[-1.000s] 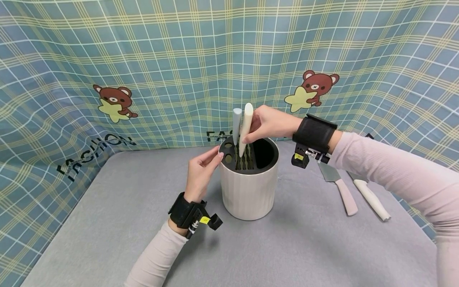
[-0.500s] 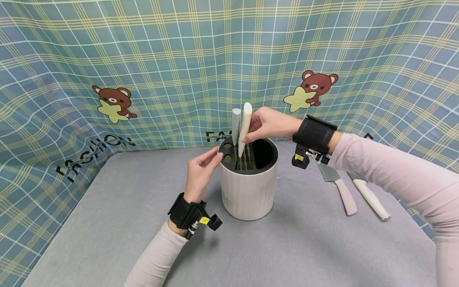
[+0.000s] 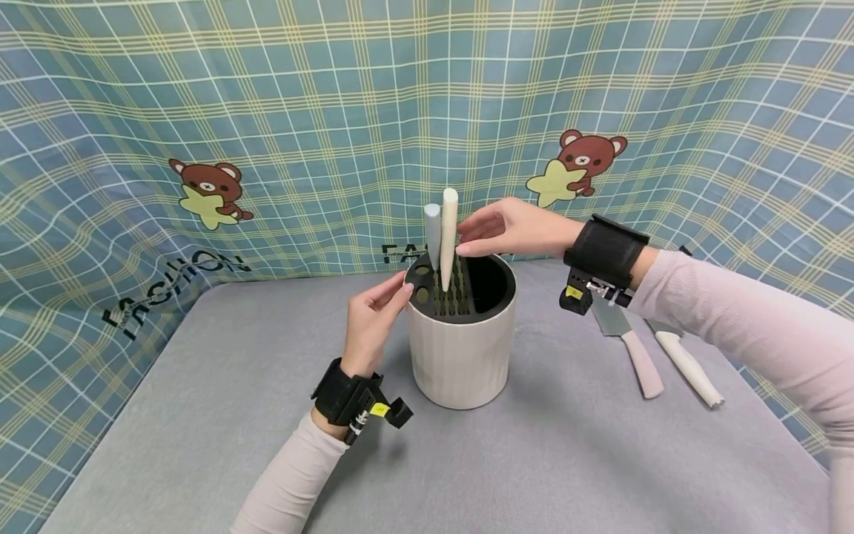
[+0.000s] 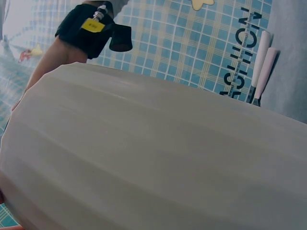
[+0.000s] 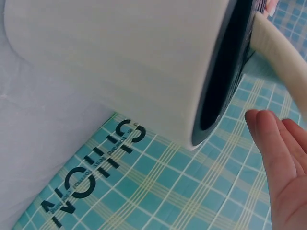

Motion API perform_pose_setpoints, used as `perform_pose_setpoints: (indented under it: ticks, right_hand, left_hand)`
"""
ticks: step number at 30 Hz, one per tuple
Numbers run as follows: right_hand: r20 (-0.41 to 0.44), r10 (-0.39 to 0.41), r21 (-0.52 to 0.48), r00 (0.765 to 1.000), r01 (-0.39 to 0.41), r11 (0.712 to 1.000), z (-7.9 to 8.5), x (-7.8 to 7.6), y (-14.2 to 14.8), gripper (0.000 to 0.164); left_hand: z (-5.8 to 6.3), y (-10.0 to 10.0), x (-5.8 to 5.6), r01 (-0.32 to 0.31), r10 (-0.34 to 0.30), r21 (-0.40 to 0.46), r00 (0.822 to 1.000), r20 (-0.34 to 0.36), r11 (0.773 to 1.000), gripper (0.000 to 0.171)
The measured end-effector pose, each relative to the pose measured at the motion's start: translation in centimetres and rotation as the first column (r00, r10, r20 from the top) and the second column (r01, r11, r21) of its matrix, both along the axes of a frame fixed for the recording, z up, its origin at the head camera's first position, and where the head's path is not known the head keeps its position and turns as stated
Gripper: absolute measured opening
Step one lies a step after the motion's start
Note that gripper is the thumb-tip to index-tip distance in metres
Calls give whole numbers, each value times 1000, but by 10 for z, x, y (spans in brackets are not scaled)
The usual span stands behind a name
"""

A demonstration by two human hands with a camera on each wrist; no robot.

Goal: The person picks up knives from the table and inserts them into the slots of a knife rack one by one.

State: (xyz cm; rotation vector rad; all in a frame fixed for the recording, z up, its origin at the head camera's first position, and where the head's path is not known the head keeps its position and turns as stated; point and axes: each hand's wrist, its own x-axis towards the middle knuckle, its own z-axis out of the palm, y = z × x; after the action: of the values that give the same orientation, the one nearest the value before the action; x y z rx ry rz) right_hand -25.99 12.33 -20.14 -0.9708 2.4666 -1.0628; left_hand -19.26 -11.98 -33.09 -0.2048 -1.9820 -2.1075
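Note:
In the head view, a white ribbed knife holder [image 3: 460, 363] with a black slotted insert stands upright on the table. My left hand [image 3: 373, 319] holds its left rim, thumb at the top edge; most of that hand is hidden in the left wrist view. A cream-handled knife [image 3: 449, 237] stands in a slot, blade hidden, in front of a blue-grey-handled knife [image 3: 432, 230]. My right hand [image 3: 514, 228] is just right of the cream handle. The right wrist view shows its fingers [image 5: 271, 139] extended, apart from the handle [image 5: 278, 57] and holding nothing.
At the right of the table lie a pink-handled knife with a broad blade [image 3: 643, 363] and a white-handled knife [image 3: 690, 369], both partly under the right forearm. A checked curtain [image 3: 333, 148] with bear prints hangs behind the table.
My right hand has let go of the cream-handled knife and moved slightly right. The knife now stands more upright in its slot. The left hand stays on the rim.

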Motion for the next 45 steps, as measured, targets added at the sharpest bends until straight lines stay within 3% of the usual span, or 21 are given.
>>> perform_pose_setpoints:
  ticks: [8,20,34,45]
  right_hand:
    - [20,21,-56,1000,-20,998,-13,-7,25,59]
    - [-39,-50,-82,998,47,996,-38,-16,65,67]
    - [6,-89,-62,996,89,994,-64,-11,106,70]
    - [-26,-63,-30,998,63,998,-89,-6,139,70]
  left_hand:
    - [-1,-1,-1,6,-6,-2,1000,-10,1000,38]
    - [1,0,-1,4,-4,1,1000,-4,1000,38]
    - [1,0,-1,-3,3,4,1000,-5,1000,37]
    - [0,0,-1,-3,3,0,1000,-10,1000,37]
